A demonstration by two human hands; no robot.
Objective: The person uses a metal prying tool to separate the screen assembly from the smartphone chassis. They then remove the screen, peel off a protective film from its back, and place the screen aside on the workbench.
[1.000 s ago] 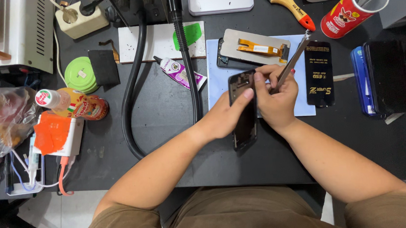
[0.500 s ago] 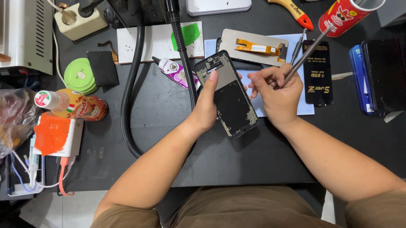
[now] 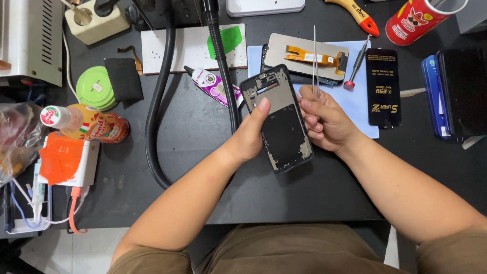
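My left hand (image 3: 250,135) grips an opened black phone frame (image 3: 278,118) by its left edge, thumb on top, lifted over the black desk and tilted a little. My right hand (image 3: 323,120) touches the frame's right edge and pinches thin metal tweezers (image 3: 314,58) that point straight away from me. Behind the frame a detached screen panel with an orange flex cable (image 3: 305,57) lies on a pale blue sheet (image 3: 358,100). A small red-tipped screwdriver (image 3: 357,64) rests on that sheet.
A thick black hose (image 3: 158,108) curves across the desk at left. A glue tube (image 3: 212,84), green tape roll (image 3: 95,88), bottle (image 3: 90,124), red snack can (image 3: 423,11), brush (image 3: 347,1), black packet (image 3: 383,88) and dark phones (image 3: 463,92) lie around. The desk's front edge is near my lap.
The screwdriver has left my right hand and lies on the sheet; tweezers are in that hand now. The phone frame has been turned face up and shifted slightly right.
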